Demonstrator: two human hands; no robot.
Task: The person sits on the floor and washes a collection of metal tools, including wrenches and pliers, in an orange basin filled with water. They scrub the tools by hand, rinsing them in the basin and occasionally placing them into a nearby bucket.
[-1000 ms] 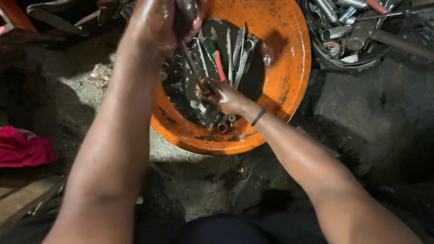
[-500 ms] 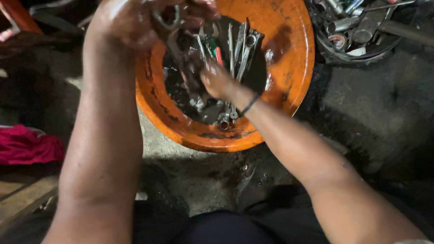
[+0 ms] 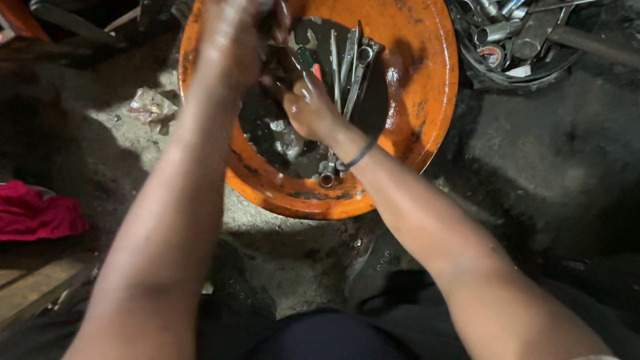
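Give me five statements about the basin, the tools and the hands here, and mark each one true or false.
1. The basin is orange. True.
2. Several metal wrenches lie in dark liquid inside the basin. True.
3. The right hand wears a thick glove. False: it is bare and wet, with a dark band at the wrist.
4. A red cloth lies inside the basin. False: it lies on the ground, far to the left of the basin.
5. The left hand rests on the ground. False: it is raised over the basin's left side, close to the right hand.
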